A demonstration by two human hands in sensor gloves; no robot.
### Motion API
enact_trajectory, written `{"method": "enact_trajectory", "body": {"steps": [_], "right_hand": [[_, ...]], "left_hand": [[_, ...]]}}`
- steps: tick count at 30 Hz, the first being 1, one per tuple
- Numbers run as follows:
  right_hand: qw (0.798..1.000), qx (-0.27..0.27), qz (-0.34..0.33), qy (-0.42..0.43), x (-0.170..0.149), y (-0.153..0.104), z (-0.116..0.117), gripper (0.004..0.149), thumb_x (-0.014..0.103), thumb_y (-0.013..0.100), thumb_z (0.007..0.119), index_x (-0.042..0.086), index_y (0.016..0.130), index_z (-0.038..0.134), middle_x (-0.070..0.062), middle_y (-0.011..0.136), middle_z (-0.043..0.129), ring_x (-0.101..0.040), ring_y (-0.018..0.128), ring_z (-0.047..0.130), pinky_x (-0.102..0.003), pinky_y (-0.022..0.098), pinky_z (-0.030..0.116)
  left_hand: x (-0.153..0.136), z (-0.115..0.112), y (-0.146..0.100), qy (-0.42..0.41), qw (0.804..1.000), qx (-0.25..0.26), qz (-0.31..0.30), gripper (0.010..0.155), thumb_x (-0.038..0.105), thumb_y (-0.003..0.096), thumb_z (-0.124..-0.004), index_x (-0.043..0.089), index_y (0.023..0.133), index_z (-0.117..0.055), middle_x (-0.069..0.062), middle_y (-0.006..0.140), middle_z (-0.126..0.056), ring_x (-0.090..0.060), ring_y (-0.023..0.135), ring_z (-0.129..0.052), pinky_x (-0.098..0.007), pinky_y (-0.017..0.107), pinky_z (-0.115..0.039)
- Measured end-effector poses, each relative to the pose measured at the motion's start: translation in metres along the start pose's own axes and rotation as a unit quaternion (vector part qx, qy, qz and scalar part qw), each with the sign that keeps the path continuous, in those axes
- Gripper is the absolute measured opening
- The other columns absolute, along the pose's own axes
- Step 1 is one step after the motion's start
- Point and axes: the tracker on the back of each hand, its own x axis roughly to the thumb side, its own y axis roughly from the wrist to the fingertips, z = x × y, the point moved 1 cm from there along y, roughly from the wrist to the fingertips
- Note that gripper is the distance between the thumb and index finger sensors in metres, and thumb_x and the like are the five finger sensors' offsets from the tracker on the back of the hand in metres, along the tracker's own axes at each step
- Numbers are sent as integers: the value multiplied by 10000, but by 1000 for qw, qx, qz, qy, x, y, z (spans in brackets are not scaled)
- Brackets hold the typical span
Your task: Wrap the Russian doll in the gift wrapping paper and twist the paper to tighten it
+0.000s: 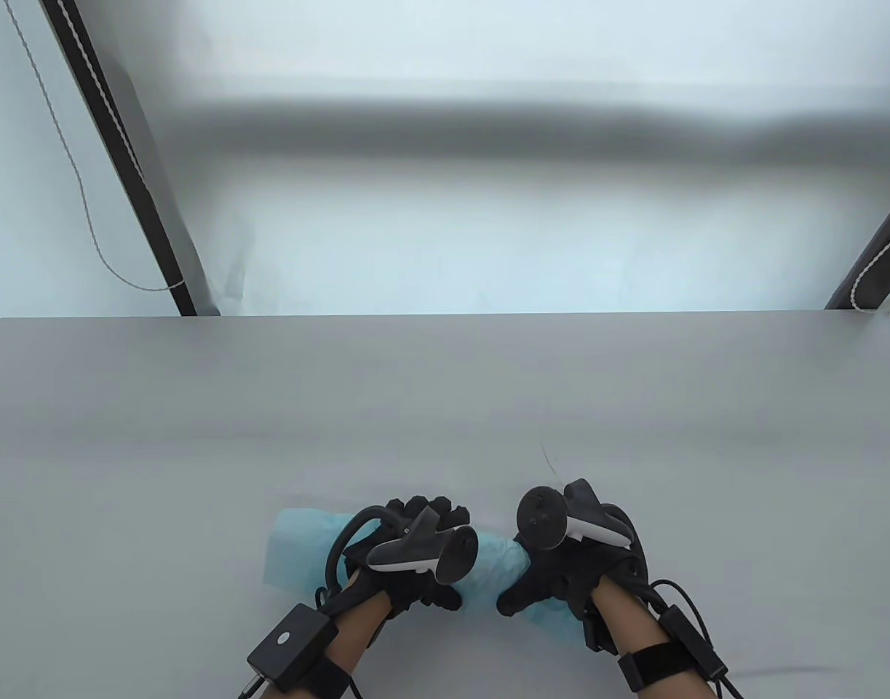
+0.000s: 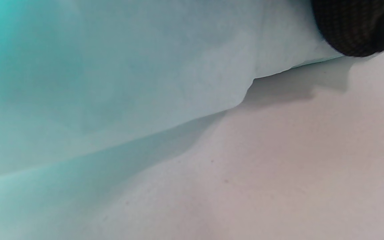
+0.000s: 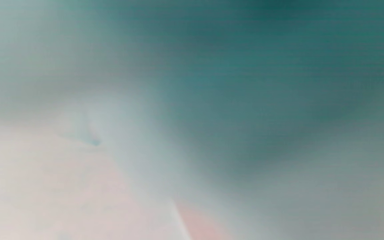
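Note:
A roll of light blue wrapping paper lies across the table's front edge area; the doll itself is hidden inside it. My left hand grips the roll's middle, fingers curled over the top, and the paper's open left end sticks out past it. My right hand grips the right end of the paper, thumb toward the middle. The left wrist view is filled with blue paper above the table, one gloved fingertip pressing it. In the right wrist view there is only a blurred teal paper.
The grey table stretches far ahead and to both sides of the hands. Its back edge meets a pale wall, with dark poles and cords at the far left and far right.

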Motion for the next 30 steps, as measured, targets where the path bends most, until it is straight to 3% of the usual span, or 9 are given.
{"method": "enact_trajectory", "body": {"steps": [3,9,14,17,23,27,30], "right_hand": [[999,-29,-3,-30,1,-4,3,1053,738,403,896,96,1173,576,-191,1007,862,-326,802,923,-566,682,731],[986,-85,12,-143,13,-3,3,1119,683,402,899,102,1226,413,-212,1122,770,-377,927,859,-605,737,674],[981,-101,-11,-164,24,-4,6,1061,677,403,925,109,1190,498,-171,1049,838,-334,867,901,-578,719,710],[989,-86,-7,-117,19,-3,4,1029,730,379,945,118,1143,628,-142,927,933,-273,721,971,-538,641,782],[996,-50,8,-72,14,-1,3,1029,758,363,951,88,1103,698,-128,835,985,-238,618,1009,-508,572,827],[1000,-7,26,-10,7,1,4,1041,786,373,910,63,1096,712,-124,800,996,-228,583,1024,-496,543,840],[1000,-2,22,18,2,1,5,1039,793,382,890,58,1095,712,-124,800,991,-238,588,1019,-503,547,832]], "left_hand": [[-4,2,1,-20,1000,23,-7,1117,759,316,-889,202,1135,-373,-92,1162,-678,-414,984,-790,-663,703,-609],[-14,8,8,-104,989,-92,47,1127,794,322,-877,152,1147,-457,-111,1126,-762,-409,929,-852,-637,665,-661],[-24,2,4,-148,980,-131,30,1126,791,332,-875,134,1147,-459,-129,1128,-751,-415,935,-837,-641,667,-652],[-23,-1,-1,-137,984,-109,25,1124,770,330,-879,188,1157,-389,-114,1175,-673,-418,997,-761,-651,694,-600],[-15,-2,-10,-84,995,-50,32,1136,698,346,-890,200,1154,-268,-136,1253,-466,-462,1117,-523,-727,742,-456],[-8,-2,-8,19,1000,7,21,1171,663,345,-911,257,1148,-162,-126,1294,-331,-498,1179,-322,-689,795,-361],[-11,-3,-5,36,999,30,0,1166,691,330,-906,276,1142,-180,-88,1269,-462,-460,1155,-529,-645,791,-468]]}}
